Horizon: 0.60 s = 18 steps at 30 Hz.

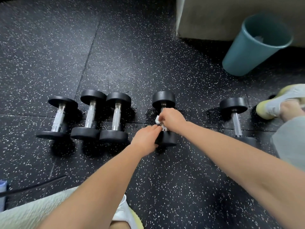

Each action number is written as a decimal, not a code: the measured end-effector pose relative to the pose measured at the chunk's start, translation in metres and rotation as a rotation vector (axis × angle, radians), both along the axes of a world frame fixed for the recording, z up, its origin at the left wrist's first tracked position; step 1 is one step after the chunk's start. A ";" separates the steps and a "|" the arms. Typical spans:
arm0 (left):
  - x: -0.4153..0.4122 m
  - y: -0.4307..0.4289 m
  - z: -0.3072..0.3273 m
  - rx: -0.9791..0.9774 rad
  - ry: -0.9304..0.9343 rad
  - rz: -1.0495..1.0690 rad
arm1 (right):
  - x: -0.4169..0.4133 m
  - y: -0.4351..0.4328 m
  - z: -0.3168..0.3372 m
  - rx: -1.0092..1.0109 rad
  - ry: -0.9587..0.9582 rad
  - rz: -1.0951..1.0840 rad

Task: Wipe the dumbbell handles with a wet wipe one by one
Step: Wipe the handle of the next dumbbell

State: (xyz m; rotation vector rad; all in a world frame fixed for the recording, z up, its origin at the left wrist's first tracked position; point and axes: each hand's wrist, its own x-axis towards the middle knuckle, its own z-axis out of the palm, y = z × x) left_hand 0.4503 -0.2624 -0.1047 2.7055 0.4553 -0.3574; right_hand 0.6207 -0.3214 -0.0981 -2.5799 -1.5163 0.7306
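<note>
Several black dumbbells with chrome handles lie in a row on the speckled floor. My right hand grips the handle of the fourth dumbbell with a white wet wipe wrapped under its fingers. My left hand holds the near weight plate of that same dumbbell, fingertips by the handle's near end. Three dumbbells stand close together on the left. One more dumbbell lies apart on the right.
A teal bin with white scraps inside stands at the back right beside a grey block. My shoe and bent knee are at the right edge. A black cable runs along the floor at the near left.
</note>
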 end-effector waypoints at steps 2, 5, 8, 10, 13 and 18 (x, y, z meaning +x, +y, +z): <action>0.002 -0.001 0.001 -0.032 -0.015 0.049 | -0.001 -0.010 0.000 -0.079 0.050 0.094; 0.004 -0.004 0.004 -0.096 -0.037 0.118 | 0.003 -0.016 0.003 -0.142 0.075 0.204; 0.006 -0.006 0.008 -0.106 -0.027 0.130 | 0.009 -0.007 0.009 -0.086 -0.016 0.228; 0.008 -0.005 0.008 -0.111 -0.013 0.136 | 0.014 0.000 0.009 -0.028 -0.121 0.191; 0.010 -0.003 0.008 -0.146 0.001 0.157 | 0.019 0.003 0.005 0.010 -0.162 0.083; 0.009 -0.002 0.008 -0.174 -0.031 0.151 | 0.011 -0.018 0.005 -0.100 0.029 0.181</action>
